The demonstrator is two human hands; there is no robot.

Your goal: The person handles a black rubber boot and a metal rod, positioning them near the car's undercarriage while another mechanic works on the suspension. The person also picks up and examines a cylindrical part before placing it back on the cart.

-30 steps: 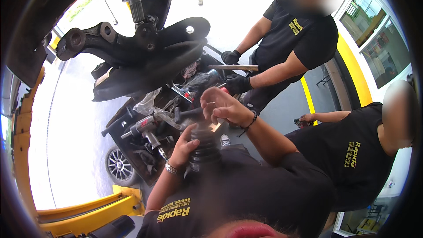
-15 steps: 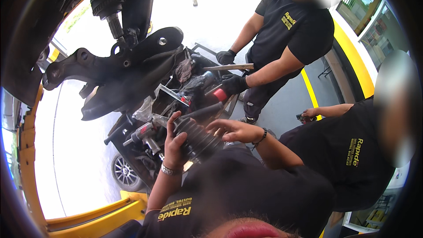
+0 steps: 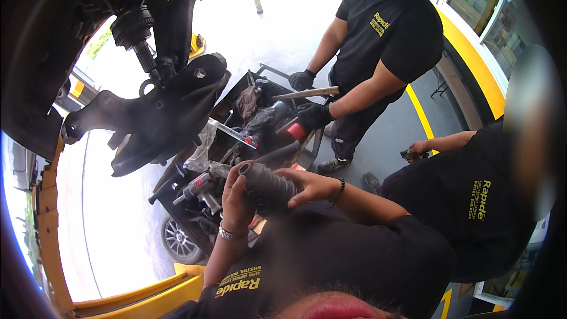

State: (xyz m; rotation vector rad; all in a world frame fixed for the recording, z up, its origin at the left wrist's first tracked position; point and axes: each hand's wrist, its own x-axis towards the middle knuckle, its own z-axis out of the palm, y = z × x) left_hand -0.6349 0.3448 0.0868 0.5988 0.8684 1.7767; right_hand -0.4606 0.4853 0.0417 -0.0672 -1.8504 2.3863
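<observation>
A black ribbed rubber CV boot (image 3: 269, 188) is held in front of my chest, its narrow round opening tilted up and to the left. My left hand (image 3: 237, 205), with a silver bracelet at the wrist, wraps the boot's left side. From the right, my right hand (image 3: 314, 186), wearing a dark beaded bracelet, grips the wider ribbed part, thumb on the near side. Just beyond my left hand, an impact wrench (image 3: 199, 189) lies on the tool cart (image 3: 171, 192).
Left of the cart hangs a black suspension arm (image 3: 162, 115) below a splined axle shaft (image 3: 142, 53). Across the cart, a gloved co-worker (image 3: 390, 53) has a wooden-handled tool (image 3: 304, 93). Another person (image 3: 455, 195) stands close on my right. A yellow lift arm (image 3: 142, 289) crosses the lower left.
My right hand has gone from loose, spread fingers beside the boot to a grip on it. The boot has turned, bringing its narrow opening into view. The suspension arm sits slightly lower in view.
</observation>
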